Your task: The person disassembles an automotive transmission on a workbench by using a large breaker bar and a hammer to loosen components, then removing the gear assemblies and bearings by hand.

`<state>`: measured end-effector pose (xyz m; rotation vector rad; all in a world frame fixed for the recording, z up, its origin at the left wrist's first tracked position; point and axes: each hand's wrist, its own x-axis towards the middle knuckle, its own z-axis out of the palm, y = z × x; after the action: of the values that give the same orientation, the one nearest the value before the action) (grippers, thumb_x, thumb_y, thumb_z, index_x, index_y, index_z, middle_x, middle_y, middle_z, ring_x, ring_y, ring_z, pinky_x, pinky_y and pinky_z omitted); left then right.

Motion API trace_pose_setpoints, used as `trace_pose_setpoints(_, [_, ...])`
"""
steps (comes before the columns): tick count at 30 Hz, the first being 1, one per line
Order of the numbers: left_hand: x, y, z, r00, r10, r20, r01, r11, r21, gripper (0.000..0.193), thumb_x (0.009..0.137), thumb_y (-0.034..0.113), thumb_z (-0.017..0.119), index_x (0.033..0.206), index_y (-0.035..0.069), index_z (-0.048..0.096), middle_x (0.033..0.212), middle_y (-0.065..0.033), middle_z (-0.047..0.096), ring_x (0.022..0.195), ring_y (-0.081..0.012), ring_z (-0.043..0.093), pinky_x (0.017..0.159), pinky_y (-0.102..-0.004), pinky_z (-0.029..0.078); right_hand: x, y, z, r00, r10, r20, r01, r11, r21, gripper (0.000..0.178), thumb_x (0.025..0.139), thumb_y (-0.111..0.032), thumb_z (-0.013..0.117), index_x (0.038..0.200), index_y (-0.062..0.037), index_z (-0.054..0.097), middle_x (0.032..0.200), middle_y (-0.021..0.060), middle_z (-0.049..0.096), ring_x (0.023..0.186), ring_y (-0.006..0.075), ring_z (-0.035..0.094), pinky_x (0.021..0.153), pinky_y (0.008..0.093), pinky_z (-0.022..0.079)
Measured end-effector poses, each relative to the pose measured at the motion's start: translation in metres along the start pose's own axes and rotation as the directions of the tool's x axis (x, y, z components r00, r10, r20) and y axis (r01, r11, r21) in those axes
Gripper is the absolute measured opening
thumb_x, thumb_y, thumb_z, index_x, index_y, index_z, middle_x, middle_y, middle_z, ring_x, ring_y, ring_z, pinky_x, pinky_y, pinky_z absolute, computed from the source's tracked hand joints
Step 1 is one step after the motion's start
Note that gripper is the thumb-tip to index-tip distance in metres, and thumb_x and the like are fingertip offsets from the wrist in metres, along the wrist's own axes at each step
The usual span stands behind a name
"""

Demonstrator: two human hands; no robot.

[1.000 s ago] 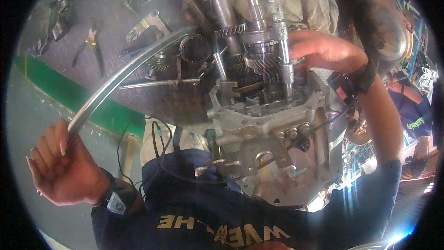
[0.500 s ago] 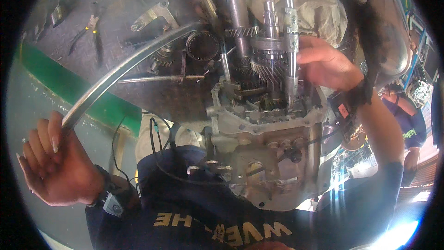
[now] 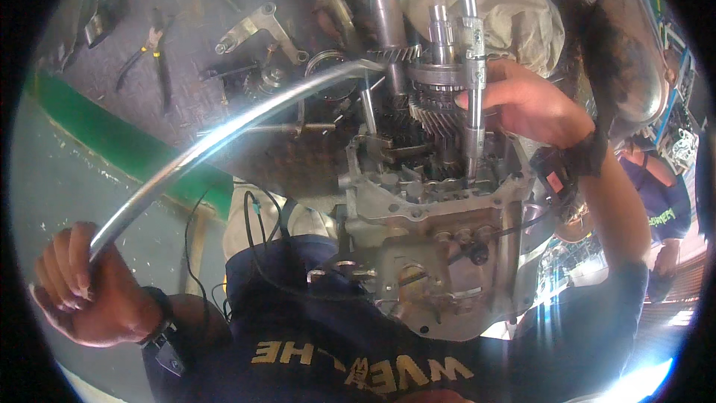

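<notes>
My left hand (image 3: 89, 291) is closed round the end of a long shiny pry bar (image 3: 209, 149), at the lower left. The bar's flattened tip overlaps the gear shaft (image 3: 388, 22) at the centre; whether it touches is unclear. My right hand (image 3: 537, 104) grips an upright shift rod (image 3: 475, 67), its thumb showing on the rod's left, close against the stacked gears (image 3: 434, 116). Its other fingers are mostly hidden behind. The rod and gears stand up out of a grey gearbox housing (image 3: 432, 254), which is right in front of my body.
Pliers with black-yellow handles (image 3: 153, 52), a metal bracket (image 3: 261, 30), a ring (image 3: 332, 75) and loose rods lie on the patterned floor. A green strip (image 3: 97, 127) crosses at left. Black cables (image 3: 253, 231) loop beside the housing. Another person (image 3: 656, 194) is at the right.
My left hand has moved down, and the bar's tip has swung right and down to the gear shaft. My right thumb now shows on the left of the rod.
</notes>
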<state>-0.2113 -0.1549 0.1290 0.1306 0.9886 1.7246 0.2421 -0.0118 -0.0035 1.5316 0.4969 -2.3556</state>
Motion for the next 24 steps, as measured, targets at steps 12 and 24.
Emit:
trace_pose_setpoints(12, [0.012,-0.001,-0.005,0.991,-0.132,-0.018,0.128,0.981,-0.143,0.040,0.088,0.012,0.066,0.057,0.016,0.043,0.053,-0.0024,0.041,0.049,-0.0153,0.039,0.060,-0.0349,0.039,-0.009,-0.007,0.016,0.997,0.068,-0.034,-0.067,0.998,0.018,0.044,0.094,-0.020,0.073,0.134,-0.0075,0.059,0.116,0.0026,0.069,0.098,0.0169,0.066,0.086,0.0386,0.055])
trace_pose_setpoints(24, [0.005,-0.020,0.003,0.996,-0.088,-0.023,0.081,0.973,-0.216,0.043,0.088,0.009,0.066,0.055,0.017,0.040,0.049,0.0003,0.039,0.043,-0.0129,0.036,0.054,-0.0306,0.037,-0.007,0.002,0.011,0.998,0.049,-0.041,-0.049,0.999,0.004,0.047,0.095,-0.026,0.070,0.138,-0.0125,0.056,0.122,0.0039,0.068,0.102,0.0208,0.067,0.089,0.0408,0.055])
